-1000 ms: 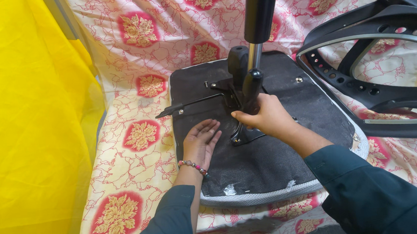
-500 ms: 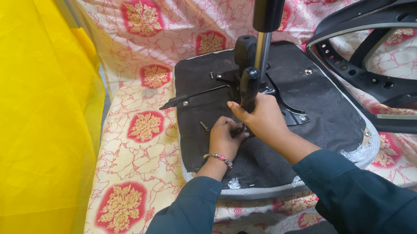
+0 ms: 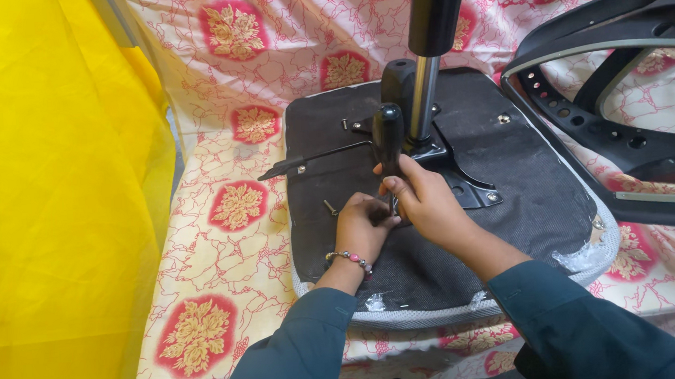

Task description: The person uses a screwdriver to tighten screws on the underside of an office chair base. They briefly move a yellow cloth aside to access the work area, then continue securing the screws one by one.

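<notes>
Head view: the right hand [image 3: 425, 199] is closed around a black-handled screwdriver [image 3: 388, 142] held upright on the upturned dark fabric-covered chair seat base [image 3: 528, 192]. The left hand [image 3: 360, 226], fingers curled, pinches at the screwdriver's tip, beside a loose bolt [image 3: 330, 207]. The seat lies on a red-and-cream floral cloth [image 3: 232, 149].

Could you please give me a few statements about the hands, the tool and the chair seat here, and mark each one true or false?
1. The right hand grips a black-handled screwdriver held upright. True.
2. The left hand rests on the floral cloth, away from the seat. False: it lies on the dark underside of the chair seat, beside the tool's tip.
3. A loose screw lies on the seat left of the left hand. True.
4. The chair backrest frame lies to the left of the seat. False: it lies to the right.
5. The left wrist wears a beaded bracelet. True.
</notes>
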